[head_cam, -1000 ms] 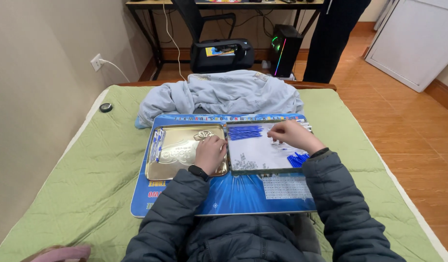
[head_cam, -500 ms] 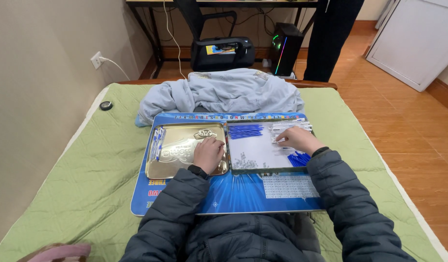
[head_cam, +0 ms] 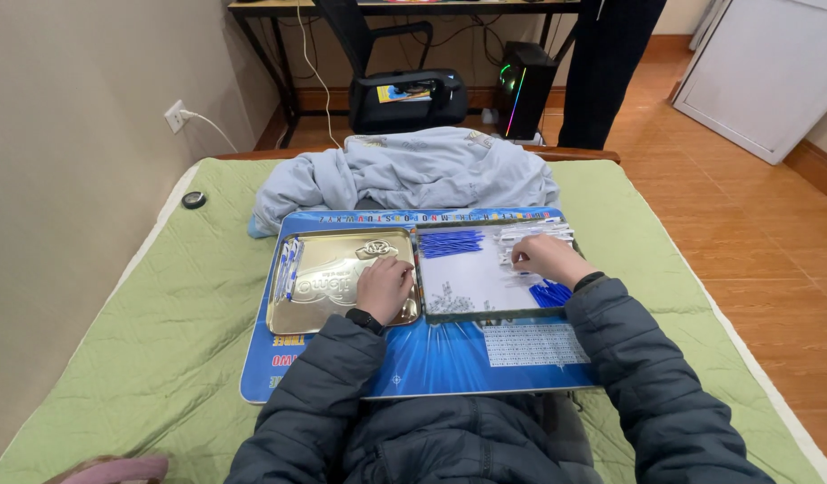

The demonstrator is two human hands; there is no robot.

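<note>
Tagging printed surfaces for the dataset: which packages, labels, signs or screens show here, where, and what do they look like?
Blue mat: flat rectangular printed board on the green bedspread, under both tins; white chart panel near its right front.
Gold tin lid: left on the mat, shiny, embossed lettering; left hand rests on it.
Black case: on the floor beyond the bed, yellow and blue label on top.

Gold tin lid [head_cam: 328, 282] is lying flat beside the white-lined tin tray [head_cam: 471, 278], which is holding blue sticks [head_cam: 451, 242] I am sorting.
</note>
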